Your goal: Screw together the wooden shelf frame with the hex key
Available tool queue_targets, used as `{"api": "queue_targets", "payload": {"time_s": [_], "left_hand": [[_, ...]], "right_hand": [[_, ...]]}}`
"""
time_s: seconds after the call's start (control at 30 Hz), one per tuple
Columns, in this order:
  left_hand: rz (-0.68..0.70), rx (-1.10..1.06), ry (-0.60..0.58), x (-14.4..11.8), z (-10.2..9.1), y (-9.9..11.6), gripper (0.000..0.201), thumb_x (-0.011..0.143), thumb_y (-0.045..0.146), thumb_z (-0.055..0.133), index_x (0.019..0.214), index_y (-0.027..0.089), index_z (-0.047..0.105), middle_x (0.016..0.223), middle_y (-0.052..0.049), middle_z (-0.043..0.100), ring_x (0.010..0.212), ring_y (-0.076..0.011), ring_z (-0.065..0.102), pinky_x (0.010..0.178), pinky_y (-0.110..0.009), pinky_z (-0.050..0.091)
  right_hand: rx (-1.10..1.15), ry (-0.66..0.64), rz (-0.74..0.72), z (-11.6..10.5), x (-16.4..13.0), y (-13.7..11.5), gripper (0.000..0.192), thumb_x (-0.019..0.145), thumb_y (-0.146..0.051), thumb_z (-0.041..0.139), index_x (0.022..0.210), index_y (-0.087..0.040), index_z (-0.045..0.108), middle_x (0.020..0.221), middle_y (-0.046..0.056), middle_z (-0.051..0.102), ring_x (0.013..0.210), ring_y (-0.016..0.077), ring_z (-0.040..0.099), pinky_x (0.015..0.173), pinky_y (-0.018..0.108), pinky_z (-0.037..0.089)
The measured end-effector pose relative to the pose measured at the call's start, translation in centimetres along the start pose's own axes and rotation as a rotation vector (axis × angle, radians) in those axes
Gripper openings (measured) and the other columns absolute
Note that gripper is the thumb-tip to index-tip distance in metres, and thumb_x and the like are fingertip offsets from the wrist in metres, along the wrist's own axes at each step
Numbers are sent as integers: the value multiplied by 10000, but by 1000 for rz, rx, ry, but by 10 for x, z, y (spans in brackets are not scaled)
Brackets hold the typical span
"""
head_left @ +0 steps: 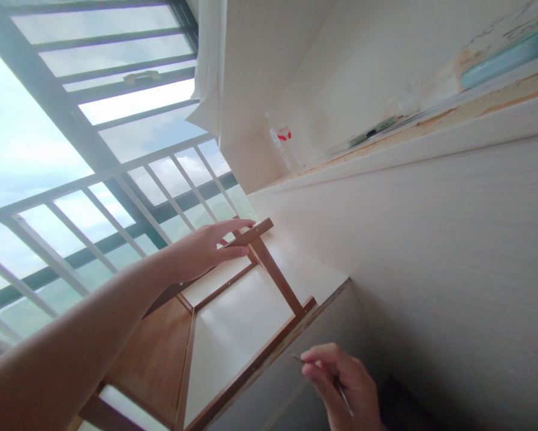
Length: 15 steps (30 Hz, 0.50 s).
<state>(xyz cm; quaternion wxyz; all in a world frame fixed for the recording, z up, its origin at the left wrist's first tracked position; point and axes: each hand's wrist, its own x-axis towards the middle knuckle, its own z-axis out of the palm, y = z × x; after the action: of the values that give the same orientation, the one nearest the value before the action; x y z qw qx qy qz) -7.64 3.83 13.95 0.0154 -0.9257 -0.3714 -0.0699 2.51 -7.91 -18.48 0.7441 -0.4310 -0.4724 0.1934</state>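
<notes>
My left hand (215, 245) reaches out to a brown wooden frame (275, 272) and grips the upper end of one of its rails. The fingers lie over the rail and the thumb is beneath it. Small screw holes or dots show along the wood. A brown wooden panel (156, 353) is set into the same piece, under my left forearm. Low in the view, my right hand (345, 383) is closed around a thin bent metal hex key (344, 398). Its short end pokes out past the thumb and index finger, apart from the frame.
A pale surface (237, 311) lies beneath the frame, with a worn edge. To the right rises a light panel with a shelf (431, 137) bearing a clear bottle (280, 140), a dark flat item (372, 131) and a bluish object (507, 60). A railing (102, 176) and windows stand at left.
</notes>
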Motion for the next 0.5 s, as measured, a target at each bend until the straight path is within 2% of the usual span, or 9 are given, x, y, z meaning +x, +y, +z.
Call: {"api": "queue_targets", "payload": {"time_s": [0.07,0.2,0.37,0.5], "left_hand": [[9,-20,10,-1,2,-2,717,863,693,661,1499,380,552,1552,-7,575,1238,-316,668,1099,-408,512],[39,-70,9,0,5,-7,722,870,681,665,1516,388,528,1580,3,540,1356,-325,592,1144,-416,474],[58,-65,-20,1,3,-6,712,891,639,665,1516,324,536,1611,-32,497,1429,-329,521,1166,-439,458],[77,-88,-13,1,4,-4,684,899,613,672,1505,320,548,1543,-38,582,1381,-317,571,1162,-451,461]], "right_hand": [[21,151,-188,-5,37,-21,238,963,-437,667,878,-241,774,537,-43,525,474,107,467,499,236,380],[43,264,-348,-7,104,-62,166,958,-376,701,910,-231,766,521,-86,430,463,76,396,484,211,311],[90,248,-363,6,150,-79,211,963,-391,691,898,-199,753,527,-91,422,482,71,395,501,210,304],[44,186,-405,18,167,-79,227,979,-399,670,905,-197,742,523,-94,442,472,71,380,522,210,311]]}}
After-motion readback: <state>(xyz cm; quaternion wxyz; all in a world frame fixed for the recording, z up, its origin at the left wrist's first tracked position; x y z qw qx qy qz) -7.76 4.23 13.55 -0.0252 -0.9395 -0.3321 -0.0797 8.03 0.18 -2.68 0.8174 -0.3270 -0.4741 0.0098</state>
